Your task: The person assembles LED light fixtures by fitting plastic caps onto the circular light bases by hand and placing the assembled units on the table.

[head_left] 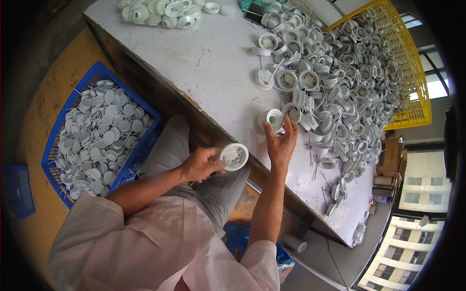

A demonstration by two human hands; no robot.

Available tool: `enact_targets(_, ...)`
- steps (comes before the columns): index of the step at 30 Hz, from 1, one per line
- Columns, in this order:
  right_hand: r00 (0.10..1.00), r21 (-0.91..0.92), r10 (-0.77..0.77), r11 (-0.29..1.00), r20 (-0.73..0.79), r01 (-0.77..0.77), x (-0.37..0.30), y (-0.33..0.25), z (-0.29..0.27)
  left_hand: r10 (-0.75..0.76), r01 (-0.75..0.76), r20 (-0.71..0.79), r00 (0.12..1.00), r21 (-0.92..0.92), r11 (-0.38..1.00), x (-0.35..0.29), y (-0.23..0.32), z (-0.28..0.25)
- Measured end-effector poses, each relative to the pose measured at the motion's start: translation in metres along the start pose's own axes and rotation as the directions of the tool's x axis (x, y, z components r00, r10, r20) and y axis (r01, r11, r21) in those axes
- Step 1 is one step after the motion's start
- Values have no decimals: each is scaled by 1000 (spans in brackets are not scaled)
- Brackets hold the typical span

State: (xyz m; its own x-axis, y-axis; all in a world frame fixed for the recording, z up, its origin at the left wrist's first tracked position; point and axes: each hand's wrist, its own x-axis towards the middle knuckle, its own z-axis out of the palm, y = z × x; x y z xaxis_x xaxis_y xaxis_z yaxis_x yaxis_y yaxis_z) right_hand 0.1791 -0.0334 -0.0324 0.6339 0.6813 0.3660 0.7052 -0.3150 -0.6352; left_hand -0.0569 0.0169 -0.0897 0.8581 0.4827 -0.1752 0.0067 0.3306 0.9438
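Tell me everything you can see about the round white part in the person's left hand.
The round lamp housing is a small white disc, plastic by the look, with a flat outer rim around a shallow recess. In the recess sits a cluster of small yellowish dots, apparently LED chips. It faces up toward the camera, tilted slightly, and is held above the person's lap just off the table edge. The left hand pinches its rim on the left side; nothing else touches it. No trailing wire is visible on it.

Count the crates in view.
3: a blue crate of discs left, a smaller blue one at the far left edge, a yellow crate on the table's right. Others may be hidden.
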Motion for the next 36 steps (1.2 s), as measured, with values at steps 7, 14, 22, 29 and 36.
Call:
enact_targets(7,999,32,40,999,-10,-40,2,-13,5,-88,89,17,996,-36,995,-5,9,-11)
enact_targets(14,991,37,-71,996,-117,75,-2,-9,-1,-62,64,24,998,-67,996,2,7,-8)
enact_targets(22,979,301,-132,950,153,81,-63,-32,-23,53,-49,19,998,-180,982,11,5,-7)
enact_targets(29,935,338,-187,938,302,79,-85,-40,-5,111,-116,-45,993,-121,986,11,-5,-2)
enact_targets(36,956,445,-105,895,272,-28,-97,-37,-12,89,-99,-95,992,-113,989,4,-3,4)
